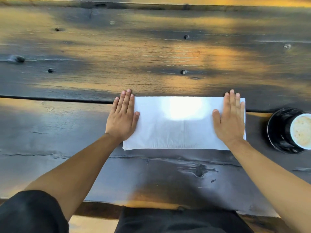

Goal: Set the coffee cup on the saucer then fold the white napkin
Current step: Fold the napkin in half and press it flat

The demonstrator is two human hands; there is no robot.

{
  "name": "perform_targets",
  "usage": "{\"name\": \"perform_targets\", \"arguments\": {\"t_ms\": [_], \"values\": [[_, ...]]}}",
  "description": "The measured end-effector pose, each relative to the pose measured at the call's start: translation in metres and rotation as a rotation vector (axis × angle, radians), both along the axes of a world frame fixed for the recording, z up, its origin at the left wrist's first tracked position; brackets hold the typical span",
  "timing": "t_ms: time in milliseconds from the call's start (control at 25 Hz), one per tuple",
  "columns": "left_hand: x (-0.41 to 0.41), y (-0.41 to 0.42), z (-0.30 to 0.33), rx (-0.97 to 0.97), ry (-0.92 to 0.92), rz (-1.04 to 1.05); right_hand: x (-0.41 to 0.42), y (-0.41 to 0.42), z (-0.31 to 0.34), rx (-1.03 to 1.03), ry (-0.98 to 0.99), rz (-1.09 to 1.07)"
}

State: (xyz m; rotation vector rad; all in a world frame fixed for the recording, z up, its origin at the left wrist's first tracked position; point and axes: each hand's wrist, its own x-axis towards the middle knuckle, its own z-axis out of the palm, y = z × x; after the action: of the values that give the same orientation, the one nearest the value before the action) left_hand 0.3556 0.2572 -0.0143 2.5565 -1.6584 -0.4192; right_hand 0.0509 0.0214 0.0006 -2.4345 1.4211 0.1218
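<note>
Pressing flat on either end of the white rectangular paper napkin [183, 123], the left hand [122, 118] and the right hand [229, 119] are lying with fingers straight, gripping nothing. It is lying folded into a long strip on the dark wooden plank table [151, 174], while the black coffee cup [297, 130] is standing on its black round saucer [276, 132] at the right. Being thin, light and limp, it is probably wanting pinching at the corners of one short end.

Napkin [183, 130] on table [151, 47], cup [301, 130] on saucer [277, 130] right of it
</note>
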Motion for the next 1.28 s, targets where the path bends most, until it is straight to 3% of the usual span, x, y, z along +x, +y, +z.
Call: {"name": "perform_targets", "arguments": {"t_ms": [120,200,360,560,800,960,1160,1280], "values": [[-0.001,0.007,0.015,-0.167,0.121,0.08,0.05,0.048,0.013,0.025,-0.139,-0.004],[-0.017,0.031,0.018,-0.214,0.076,0.066,0.093,0.097,0.018,0.061,-0.197,0.13],[-0.05,0.068,0.012,-0.075,0.057,-0.054,0.149,0.171,0.011,0.084,-0.163,0.408],[-0.05,0.073,0.001,0.033,-0.052,-0.014,0.119,0.165,-0.008,-0.001,-0.018,0.488],[-0.05,0.073,-0.002,0.055,-0.068,-0.023,-0.01,0.071,-0.011,-0.027,0.136,0.235],[-0.05,0.073,0.0,0.062,-0.069,-0.031,-0.058,0.04,0.0,0.049,0.117,0.15],[-0.05,0.072,0.001,0.067,-0.073,-0.029,-0.007,0.067,0.01,0.078,-0.028,0.023],[-0.051,0.071,0.0,0.071,-0.075,-0.023,0.068,0.117,0.014,0.091,-0.12,0.113]]}}
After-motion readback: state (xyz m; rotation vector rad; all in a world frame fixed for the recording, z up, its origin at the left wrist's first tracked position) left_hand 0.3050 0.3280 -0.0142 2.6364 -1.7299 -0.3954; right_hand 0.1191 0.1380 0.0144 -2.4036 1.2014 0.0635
